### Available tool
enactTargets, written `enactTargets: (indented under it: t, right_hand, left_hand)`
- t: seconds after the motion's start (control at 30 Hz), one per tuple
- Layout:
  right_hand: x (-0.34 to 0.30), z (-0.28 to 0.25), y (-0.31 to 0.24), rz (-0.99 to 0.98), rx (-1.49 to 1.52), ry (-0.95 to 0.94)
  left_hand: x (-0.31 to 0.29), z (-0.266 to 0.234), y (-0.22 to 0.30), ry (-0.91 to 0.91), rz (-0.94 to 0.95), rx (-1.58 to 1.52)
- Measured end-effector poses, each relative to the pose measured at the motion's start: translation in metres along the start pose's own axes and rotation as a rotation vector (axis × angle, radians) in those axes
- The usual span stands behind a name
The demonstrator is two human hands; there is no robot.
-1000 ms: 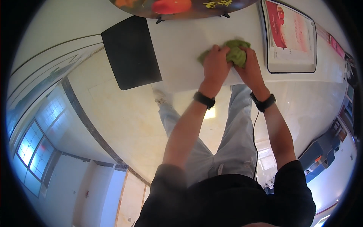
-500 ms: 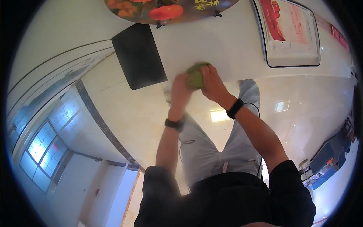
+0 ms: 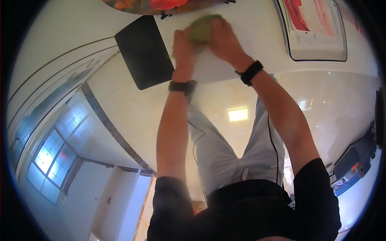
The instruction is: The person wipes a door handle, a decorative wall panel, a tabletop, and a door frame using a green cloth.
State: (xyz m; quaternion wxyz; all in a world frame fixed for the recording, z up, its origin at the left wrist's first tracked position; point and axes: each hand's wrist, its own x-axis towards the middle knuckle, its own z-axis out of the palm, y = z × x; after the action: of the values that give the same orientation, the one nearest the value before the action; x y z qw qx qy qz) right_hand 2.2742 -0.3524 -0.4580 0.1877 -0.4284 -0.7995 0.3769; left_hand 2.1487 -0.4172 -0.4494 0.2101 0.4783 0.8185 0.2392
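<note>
Over the white tabletop (image 3: 249, 32), both my hands are closed on a green cloth-like piece (image 3: 202, 30), blurred by motion, so its exact kind is unclear. My left hand (image 3: 185, 49) grips its left side, and my right hand (image 3: 226, 42) holds its right side with the fingers bent over it. My arms are stretched forward, with a black band on each wrist. Left of my left hand, a flat black board or mat (image 3: 144, 54) reaches past the table's near edge.
At the far edge, a colourful round-edged board (image 3: 161, 5) rests on small dark feet. A dark-rimmed white tray (image 3: 321, 53) holding printed papers (image 3: 307, 18) lies at the right. Below the table are a pale tiled floor (image 3: 213, 98) and my legs; a thin cable hangs along them.
Both hands have moved forward, farther over the table toward the round-edged board, carrying the green cloth-like piece. My arms are more extended, and the view has shifted slightly.
</note>
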Motion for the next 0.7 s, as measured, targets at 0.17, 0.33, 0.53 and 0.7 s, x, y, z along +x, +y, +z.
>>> enactTargets:
  t: [0.17, 0.33, 0.53, 0.7]
  right_hand:
    - [-0.04, -0.056, 0.061, -0.065, -0.101, 0.115]
    - [-0.108, -0.083, 0.062, 0.102, -0.149, 0.048]
    - [-0.128, -0.09, 0.04, 0.237, -0.118, -0.104]
    - [-0.084, -0.093, 0.054, 0.189, -0.109, -0.025]
  left_hand:
    - [-0.012, 0.064, 0.064, -0.088, 0.035, -0.031]
    - [-0.072, 0.083, 0.09, -0.176, 0.08, -0.15]
    - [-0.103, 0.065, 0.095, -0.325, -0.011, -0.228]
    - [-0.062, 0.073, 0.098, -0.28, 0.001, -0.107]
